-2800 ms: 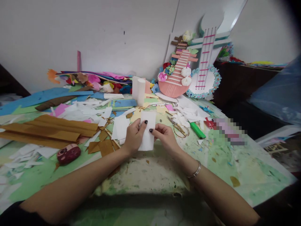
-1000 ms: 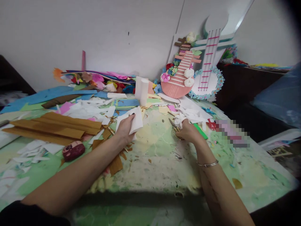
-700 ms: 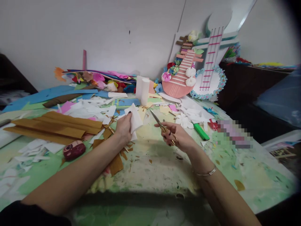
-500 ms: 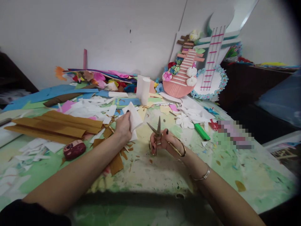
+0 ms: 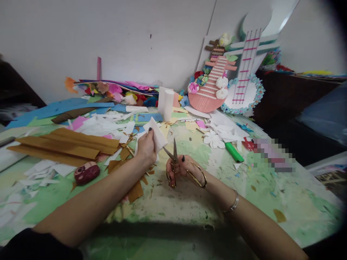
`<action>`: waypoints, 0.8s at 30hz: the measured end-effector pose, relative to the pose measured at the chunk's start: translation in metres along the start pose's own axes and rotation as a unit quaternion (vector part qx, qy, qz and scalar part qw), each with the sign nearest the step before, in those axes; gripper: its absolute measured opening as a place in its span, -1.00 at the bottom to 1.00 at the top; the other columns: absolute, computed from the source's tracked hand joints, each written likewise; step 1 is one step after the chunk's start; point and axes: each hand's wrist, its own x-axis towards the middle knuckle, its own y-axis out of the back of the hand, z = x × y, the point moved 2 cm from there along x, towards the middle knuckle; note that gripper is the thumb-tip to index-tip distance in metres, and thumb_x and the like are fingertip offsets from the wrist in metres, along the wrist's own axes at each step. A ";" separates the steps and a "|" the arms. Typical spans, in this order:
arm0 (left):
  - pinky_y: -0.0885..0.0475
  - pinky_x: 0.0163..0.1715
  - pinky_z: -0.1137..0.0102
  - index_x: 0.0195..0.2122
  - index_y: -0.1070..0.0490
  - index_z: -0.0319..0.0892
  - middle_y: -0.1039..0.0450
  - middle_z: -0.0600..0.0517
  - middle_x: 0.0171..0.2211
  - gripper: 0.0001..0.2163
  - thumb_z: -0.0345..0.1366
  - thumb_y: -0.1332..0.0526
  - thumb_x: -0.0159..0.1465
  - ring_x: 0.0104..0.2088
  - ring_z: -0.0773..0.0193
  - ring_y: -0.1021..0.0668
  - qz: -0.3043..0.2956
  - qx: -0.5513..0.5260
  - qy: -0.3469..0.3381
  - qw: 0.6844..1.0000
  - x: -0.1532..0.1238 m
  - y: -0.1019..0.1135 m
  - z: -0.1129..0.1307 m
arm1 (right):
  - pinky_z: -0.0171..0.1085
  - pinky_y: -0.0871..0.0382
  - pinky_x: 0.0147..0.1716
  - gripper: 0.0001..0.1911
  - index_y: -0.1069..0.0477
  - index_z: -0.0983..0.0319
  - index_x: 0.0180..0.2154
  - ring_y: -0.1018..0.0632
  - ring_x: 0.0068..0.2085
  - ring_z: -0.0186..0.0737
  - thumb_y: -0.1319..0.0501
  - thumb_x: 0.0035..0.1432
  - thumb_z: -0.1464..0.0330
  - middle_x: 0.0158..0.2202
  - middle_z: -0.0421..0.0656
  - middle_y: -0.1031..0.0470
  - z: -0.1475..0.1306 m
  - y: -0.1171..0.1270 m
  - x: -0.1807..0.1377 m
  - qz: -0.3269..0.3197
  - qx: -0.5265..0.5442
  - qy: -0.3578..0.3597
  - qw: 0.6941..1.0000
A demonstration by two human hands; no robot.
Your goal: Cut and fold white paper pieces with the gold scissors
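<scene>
The paint-stained tabletop (image 5: 189, 206) lay littered with paper scraps (image 5: 103, 126). Above its middle, the left hand (image 5: 146, 148) pinched a folded white paper (image 5: 158, 136) between thumb and fingers. Just beside it, the right hand (image 5: 185, 169) curled through the handles of the scissors (image 5: 174, 156), whose blades were parted near the paper's edge.

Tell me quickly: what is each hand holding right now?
Left hand: closed, holding folded paper.
Right hand: closed, holding scissors, blades open.
</scene>
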 end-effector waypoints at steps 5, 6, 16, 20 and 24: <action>-0.36 -0.51 0.49 -0.44 -0.35 -0.24 -0.39 0.11 -0.59 -0.84 -0.28 -0.15 0.23 -0.60 0.41 -0.43 -0.021 0.004 -0.005 1.000 -0.010 -0.004 0.002 | -0.30 -0.33 -0.48 -0.44 -0.32 0.32 -0.33 -0.42 -0.52 -0.33 -0.14 0.05 -0.10 -0.53 -0.20 -0.32 -0.002 -0.003 0.002 0.029 -0.029 0.052 0.998; -0.34 -0.54 0.50 -0.45 -0.33 -0.23 -0.36 0.13 -0.62 -0.83 -0.28 -0.14 0.24 -0.63 0.43 -0.40 -0.028 0.002 -0.004 1.000 -0.012 -0.005 0.002 | -0.30 -0.32 -0.47 -0.45 -0.33 0.32 -0.32 -0.41 -0.52 -0.34 -0.14 0.05 -0.08 -0.53 -0.21 -0.31 -0.002 -0.004 0.003 0.037 -0.040 0.061 0.997; -0.12 -0.73 0.59 -0.48 -0.22 -0.20 -0.12 0.25 -0.75 -0.76 -0.18 -0.20 0.20 -0.77 0.51 -0.24 -0.090 -0.008 0.025 0.996 -0.030 -0.028 0.007 | -0.31 -0.25 -0.44 -0.54 -0.30 0.25 -0.34 -0.34 -0.46 -0.33 -0.15 0.08 -0.04 -0.50 -0.22 -0.27 -0.003 -0.003 0.000 0.100 -0.198 0.130 0.966; -0.07 -0.77 0.58 -0.47 -0.21 -0.19 -0.09 0.26 -0.76 -0.73 -0.12 -0.20 0.20 -0.79 0.50 -0.22 -0.091 0.002 -0.020 0.996 -0.035 -0.032 0.008 | -0.32 -0.24 -0.44 -0.55 -0.28 0.24 -0.32 -0.32 -0.45 -0.32 -0.16 0.07 -0.04 -0.48 -0.22 -0.27 0.000 -0.001 0.000 0.133 -0.215 0.123 0.960; -0.04 -0.78 0.58 -0.46 -0.20 -0.17 -0.08 0.26 -0.76 -0.77 -0.17 -0.17 0.22 -0.79 0.49 -0.23 -0.119 -0.005 -0.058 0.991 -0.037 -0.032 0.006 | -0.34 -0.22 -0.47 -0.54 -0.19 0.19 -0.22 -0.32 -0.48 -0.35 -0.21 0.04 0.00 -0.45 -0.26 -0.29 0.001 -0.005 0.000 0.126 -0.162 0.131 0.970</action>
